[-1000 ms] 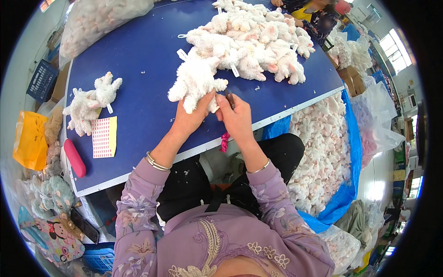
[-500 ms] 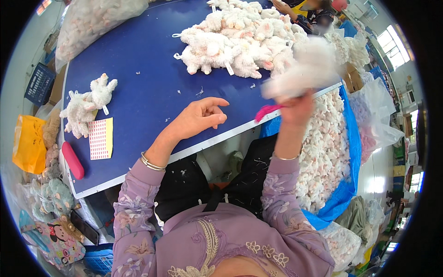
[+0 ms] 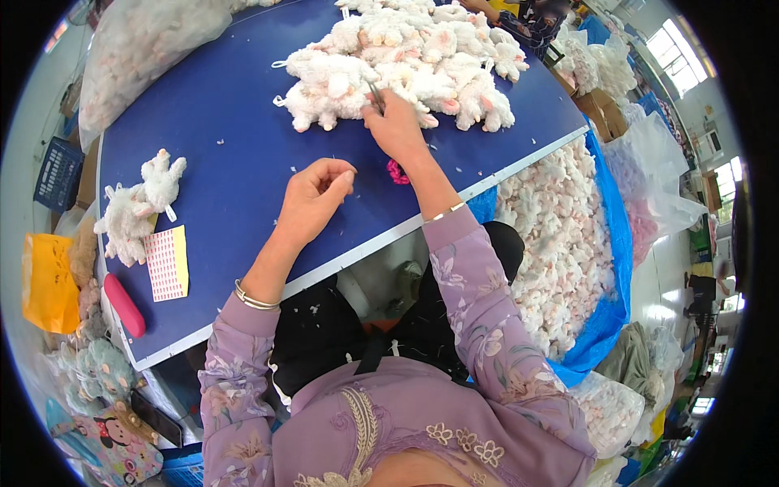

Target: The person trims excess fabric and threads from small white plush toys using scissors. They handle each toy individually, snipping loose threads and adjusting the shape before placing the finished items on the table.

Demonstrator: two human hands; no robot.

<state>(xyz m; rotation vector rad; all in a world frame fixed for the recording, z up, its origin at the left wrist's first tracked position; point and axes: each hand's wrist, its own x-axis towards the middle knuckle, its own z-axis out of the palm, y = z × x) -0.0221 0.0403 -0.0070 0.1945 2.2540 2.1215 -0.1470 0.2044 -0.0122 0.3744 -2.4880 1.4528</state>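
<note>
Two floral lilac sleeves [image 3: 239,357] nearest, above black trousers [image 3: 312,333]. To the right, below table level, a blue-lined container [image 3: 621,243] full of small white-pink plush pieces [image 3: 552,260].

Table [image 3: 235,195]: blue top, pale edge. Near left corner: pink oblong case [image 3: 124,306], then printed sticker sheet [image 3: 166,264] with a yellow margin. Just beyond the sheet, a small group of white plush toys [image 3: 123,227], well apart from the main heap.

Left hand [image 3: 312,199]: over the near part of the table, fingers curled in, thumb close to the index tip. Can't tell if they pinch anything.

Right hand [image 3: 395,128]: farther out, at the near side of the heap, fingers closed round a thin dark metal tool [image 3: 376,99]. Probably snips or tweezers; the hand hides most of it. Pink coil [image 3: 397,171] just beside that wrist.

Heap of white plush toys [image 3: 349,69]: far half of the table, loops and pink patches showing. Clear plastic bag [image 3: 150,61] of plush at far left. Co-worker's dark sleeve [image 3: 523,31] past the far right of the heap.
</note>
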